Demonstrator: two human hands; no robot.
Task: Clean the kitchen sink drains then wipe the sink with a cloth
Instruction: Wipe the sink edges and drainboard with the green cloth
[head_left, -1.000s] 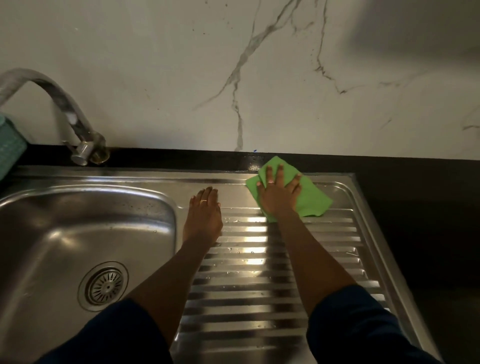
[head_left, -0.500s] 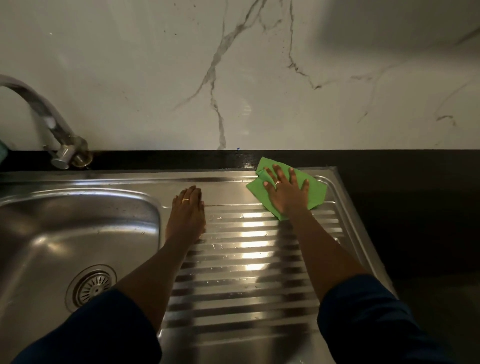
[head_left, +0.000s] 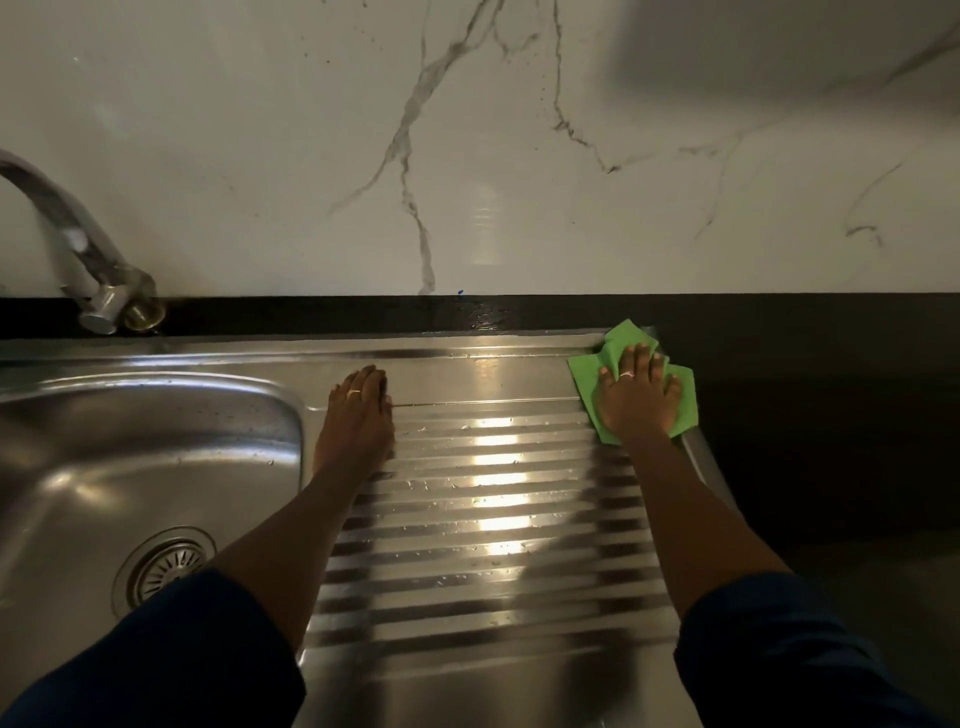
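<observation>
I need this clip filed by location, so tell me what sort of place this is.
Most likely a home kitchen: a stainless steel sink with a drain strainer, a ribbed drainboard beside it, a curved tap at the back, and a marble-look wall above a black counter.

Shiny ribbed steel drainboard (head_left: 493, 493), soft green cloth (head_left: 587, 374), glossy veined wall (head_left: 467, 156), perhaps marble

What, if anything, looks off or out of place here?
Nothing serious. Water droplets are scattered over the ribbed stainless steel drainboard, not yet wiped. The crumpled green cloth under the right hand sits at the far right corner. The left hand rests flat on the steel.
</observation>
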